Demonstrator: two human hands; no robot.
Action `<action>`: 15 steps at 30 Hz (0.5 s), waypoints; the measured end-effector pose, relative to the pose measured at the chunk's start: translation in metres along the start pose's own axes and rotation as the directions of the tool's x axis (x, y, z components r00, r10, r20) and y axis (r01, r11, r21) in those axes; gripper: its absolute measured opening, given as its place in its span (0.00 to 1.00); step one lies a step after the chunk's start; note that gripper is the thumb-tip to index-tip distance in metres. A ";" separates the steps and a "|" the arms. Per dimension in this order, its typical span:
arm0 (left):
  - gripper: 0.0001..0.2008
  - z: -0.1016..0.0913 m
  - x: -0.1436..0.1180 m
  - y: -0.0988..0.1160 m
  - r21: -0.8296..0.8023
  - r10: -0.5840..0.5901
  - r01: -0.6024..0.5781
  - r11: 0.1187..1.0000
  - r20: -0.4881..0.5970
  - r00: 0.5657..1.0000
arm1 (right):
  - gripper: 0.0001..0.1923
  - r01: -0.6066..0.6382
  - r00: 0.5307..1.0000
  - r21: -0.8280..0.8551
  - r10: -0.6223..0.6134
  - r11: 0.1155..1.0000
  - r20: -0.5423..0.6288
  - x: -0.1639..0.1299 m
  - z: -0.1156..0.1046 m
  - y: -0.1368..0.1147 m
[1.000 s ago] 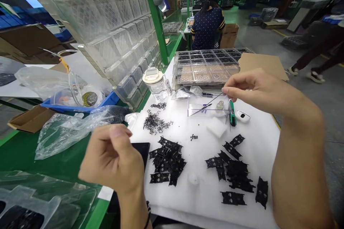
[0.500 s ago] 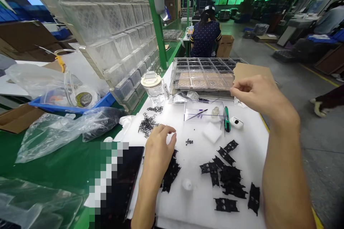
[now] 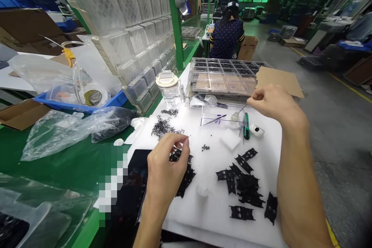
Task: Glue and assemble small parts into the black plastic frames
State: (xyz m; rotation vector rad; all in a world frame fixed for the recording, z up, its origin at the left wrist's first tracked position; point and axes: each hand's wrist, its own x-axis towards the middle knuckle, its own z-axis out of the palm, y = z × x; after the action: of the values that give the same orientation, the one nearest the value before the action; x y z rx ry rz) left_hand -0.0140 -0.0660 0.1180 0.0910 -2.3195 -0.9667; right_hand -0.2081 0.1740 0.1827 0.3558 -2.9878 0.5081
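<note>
My right hand [image 3: 269,102] is closed in a pinch on a thin dark stick [image 3: 242,109]. The stick slants down to a small translucent lump [image 3: 235,117] on a clear, purple-edged plastic piece [image 3: 207,120]. Closer to me, thumb and forefinger of my left hand [image 3: 170,159] meet in a pinch; whatever is between them is too small to make out. Flat black slotted plates [image 3: 187,180] lie partly hidden behind this hand. Just beyond it is a heap of small black wire pieces [image 3: 162,127]. Tiny black bits [image 3: 205,147] lie to its right.
More black plates [image 3: 247,184] are spread at right. A green cutter [image 3: 246,126], white device [image 3: 257,130], white pad [image 3: 230,139] and small white container [image 3: 202,190] sit on the table. Behind stand a lidded cup [image 3: 169,89] and compartment tray [image 3: 223,81]. A person [image 3: 228,33] sits beyond.
My right hand has come slightly down and left, and the stick now shows at the lump. My left hand has turned a little, its fingertips closer together. The whole view has shifted slightly.
</note>
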 end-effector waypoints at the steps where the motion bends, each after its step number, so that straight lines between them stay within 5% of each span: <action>1: 0.05 -0.004 -0.002 0.001 -0.008 -0.005 0.004 1.000 -0.022 1.000 | 0.07 -0.006 1.000 -0.004 0.006 1.000 0.019 0.002 0.002 0.000; 9: 0.16 -0.025 -0.016 0.015 -0.138 -0.113 0.084 0.987 -0.214 0.970 | 0.10 -0.026 0.977 0.007 0.024 1.000 0.210 0.011 0.022 -0.001; 15: 0.19 -0.028 -0.023 0.017 -0.233 -0.124 0.064 0.970 -0.256 0.959 | 0.14 -0.060 0.970 -0.008 0.060 0.998 0.234 0.012 0.026 0.000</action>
State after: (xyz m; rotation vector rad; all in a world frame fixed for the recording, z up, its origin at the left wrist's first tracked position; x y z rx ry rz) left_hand 0.0231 -0.0643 0.1329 0.2293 -1.9615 -1.1784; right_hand -0.2212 0.1625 0.1598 0.3487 -3.2360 0.5023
